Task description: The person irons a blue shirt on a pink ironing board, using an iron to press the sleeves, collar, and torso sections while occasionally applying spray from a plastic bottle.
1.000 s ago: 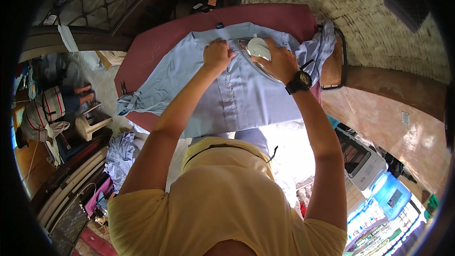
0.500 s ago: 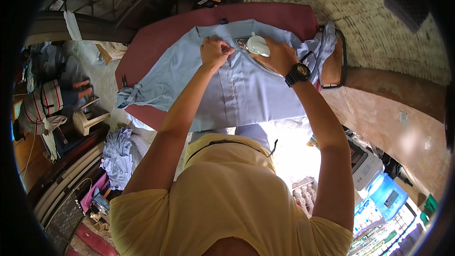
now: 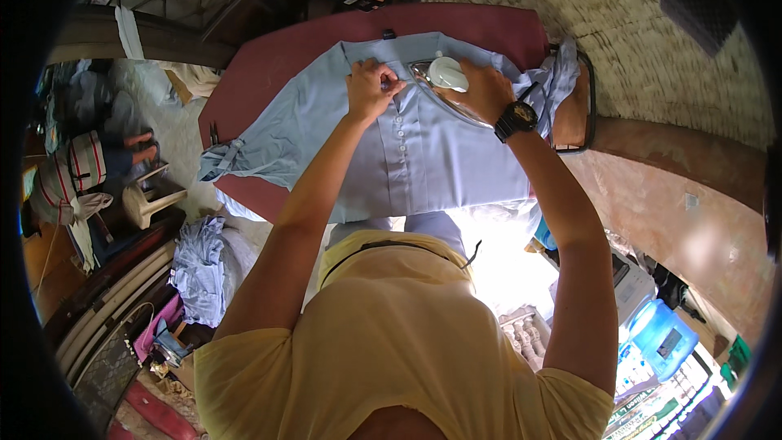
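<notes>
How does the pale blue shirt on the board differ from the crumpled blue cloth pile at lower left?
The pale blue cloth shirt lies mostly spread out; the crumpled blue cloth pile is bunched up. The shirt lies on the flat maroon board, the pile off it. Both are bluish cloth.

A narrow gap of blue shirt (image 3: 464, 163) separates the left hand (image 3: 372, 91) from the iron (image 3: 448, 73) gripped in the right hand (image 3: 489, 94), which bars the way rightward. Bunched fabric (image 3: 562, 73) and a black metal frame (image 3: 592, 106) crowd the far right. A broader lane spans the shirt between the forearms (image 3: 326, 169), ending at the torso (image 3: 407, 301); another crosses the maroon board (image 3: 281, 73), upper left.
</notes>
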Demonstrator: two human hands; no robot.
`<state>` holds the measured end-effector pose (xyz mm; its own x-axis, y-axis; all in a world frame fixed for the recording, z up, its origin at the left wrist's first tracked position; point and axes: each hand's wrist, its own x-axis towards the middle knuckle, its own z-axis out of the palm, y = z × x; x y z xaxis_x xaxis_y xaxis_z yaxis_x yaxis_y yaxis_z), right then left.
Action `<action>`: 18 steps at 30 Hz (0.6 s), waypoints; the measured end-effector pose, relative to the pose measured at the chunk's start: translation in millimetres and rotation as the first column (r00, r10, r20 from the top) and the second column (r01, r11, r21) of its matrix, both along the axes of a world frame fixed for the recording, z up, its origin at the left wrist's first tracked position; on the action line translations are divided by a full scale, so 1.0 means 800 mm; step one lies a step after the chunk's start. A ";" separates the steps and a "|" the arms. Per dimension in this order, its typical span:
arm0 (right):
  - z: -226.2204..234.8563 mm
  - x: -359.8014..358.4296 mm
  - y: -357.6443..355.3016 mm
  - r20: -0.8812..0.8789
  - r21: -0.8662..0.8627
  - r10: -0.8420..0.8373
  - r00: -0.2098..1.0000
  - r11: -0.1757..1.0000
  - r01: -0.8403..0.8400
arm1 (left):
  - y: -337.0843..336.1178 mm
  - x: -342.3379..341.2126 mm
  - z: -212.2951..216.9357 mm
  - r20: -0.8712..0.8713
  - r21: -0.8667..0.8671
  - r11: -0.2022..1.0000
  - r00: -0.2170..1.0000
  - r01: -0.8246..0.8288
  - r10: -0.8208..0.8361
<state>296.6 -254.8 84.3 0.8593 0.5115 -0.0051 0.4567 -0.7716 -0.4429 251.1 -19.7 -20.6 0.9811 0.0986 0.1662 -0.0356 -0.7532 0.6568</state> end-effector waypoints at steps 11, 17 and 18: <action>0.016 -0.026 0.002 -0.072 -0.017 -0.118 0.990 0.993 0.117 | 0.004 0.105 0.027 0.200 -0.273 0.962 0.979 0.029 0.027; -0.006 -0.045 -0.008 0.025 0.031 -0.355 0.934 0.934 0.355 | -0.060 0.172 0.017 -0.106 0.168 0.937 0.950 0.307 -0.293; -0.008 -0.043 -0.005 0.024 0.022 -0.389 0.921 0.921 0.389 | -0.061 0.181 0.013 -0.217 0.150 0.930 0.929 0.336 -0.301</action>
